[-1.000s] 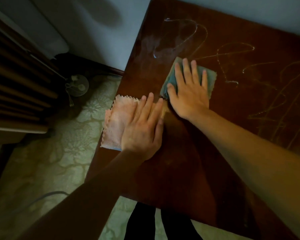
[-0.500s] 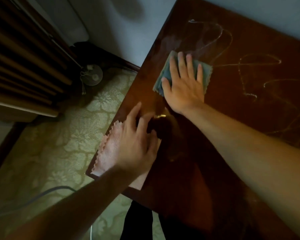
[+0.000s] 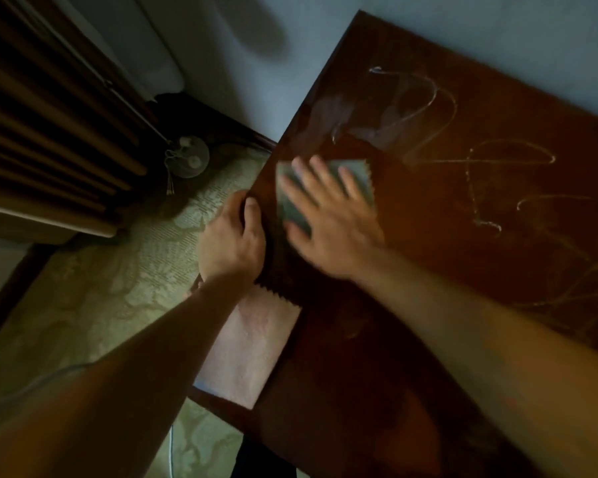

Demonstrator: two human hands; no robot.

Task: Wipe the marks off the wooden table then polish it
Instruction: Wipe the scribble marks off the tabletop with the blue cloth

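Observation:
A dark wooden table (image 3: 428, 236) carries pale scribbled marks (image 3: 435, 108) over its far and right parts, with a smeared cloudy patch near the far left corner. My right hand (image 3: 328, 219) lies flat with fingers spread on a blue-grey cloth (image 3: 356, 170) near the table's left edge; the hand is blurred. My left hand (image 3: 232, 239) curls over the table's left edge, fingers closed on the wood. A pink cloth (image 3: 252, 350) with zigzag edges lies flat at the near left corner, partly under my left forearm.
Patterned green carpet (image 3: 118, 298) covers the floor to the left. A brown curtain (image 3: 42, 125) hangs at upper left with a round base (image 3: 187, 160) on the floor beside it. A pale wall (image 3: 256, 63) runs behind the table. A cable (image 3: 49, 377) lies on the carpet.
My left hand left the pink cloth and gripped the table's left edge. My right hand slid the blue-grey cloth toward that edge. The view shifted, bringing the table's near left corner closer.

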